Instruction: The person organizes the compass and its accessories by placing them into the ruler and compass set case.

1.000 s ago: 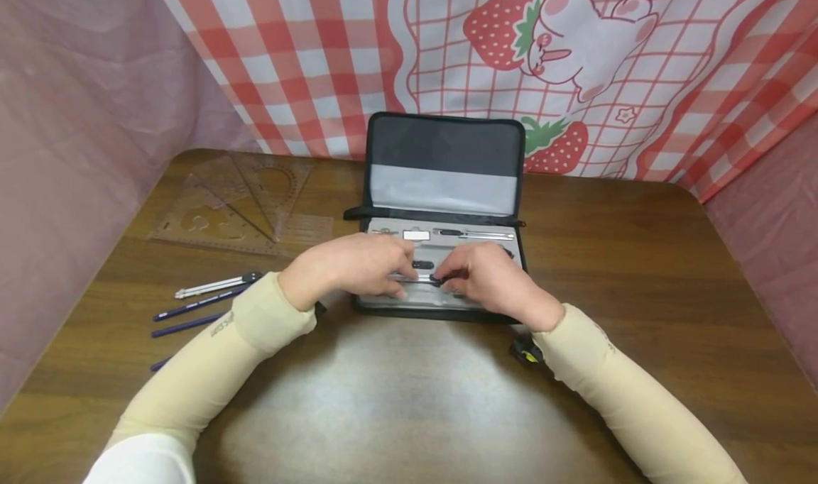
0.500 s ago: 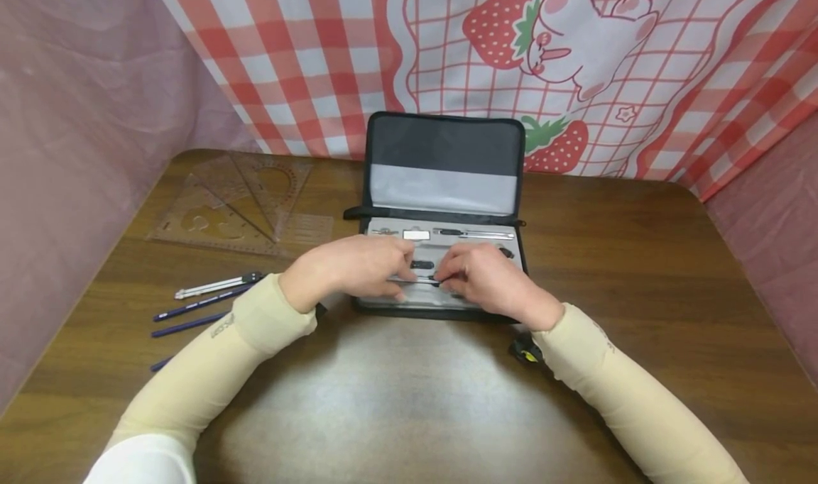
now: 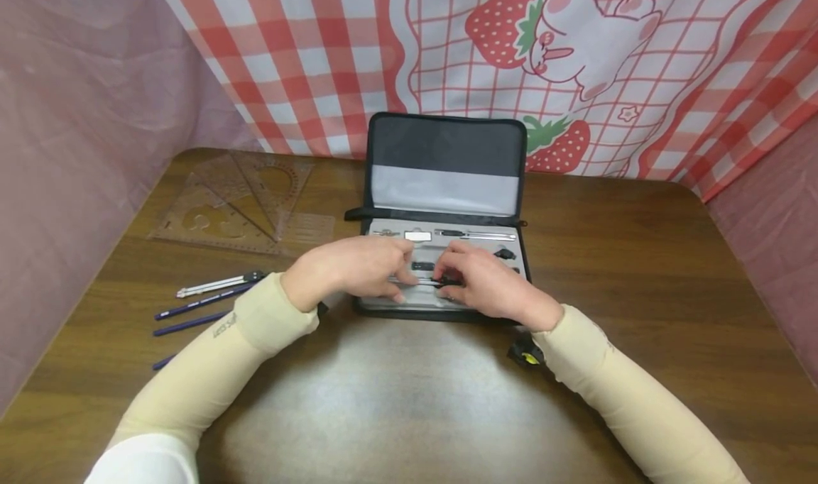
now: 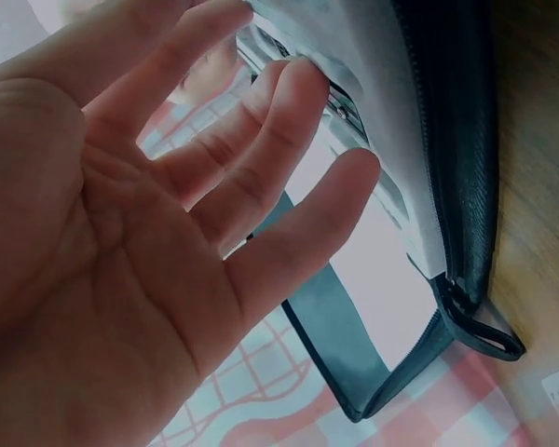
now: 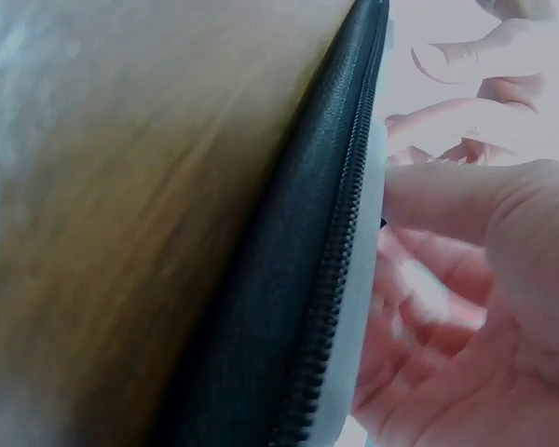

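At the frame's centre, what looked like a compass (image 3: 427, 282) lay in the open zip case (image 3: 444, 190). The right hand (image 3: 488, 283) pinched its dark end; the left hand's (image 3: 361, 265) fingers were loosely spread near its legs. A skewed push could probably have jammed it. Lettering on the left sleeve (image 3: 271, 317) was unreadably blurred.

"What colour is the zip case (image 3: 447, 143)?"
"Black outside; its tray (image 3: 418, 301) is pale grey."
"And the tool (image 3: 424, 282) in the case?"
"Silver and black, I think; the right hand (image 3: 486, 278) covers part."
"Behind the case?"
"A curtain (image 3: 319, 58) in red-and-white checks, with red, green-leaved strawberries (image 3: 501, 26)."
"Left of it?"
"Navy pencils (image 3: 192, 323)."
"In front?"
"Cream sleeves (image 3: 204, 363)."
"Beneath it?"
"A brown, wood-grained table (image 3: 613, 257)."
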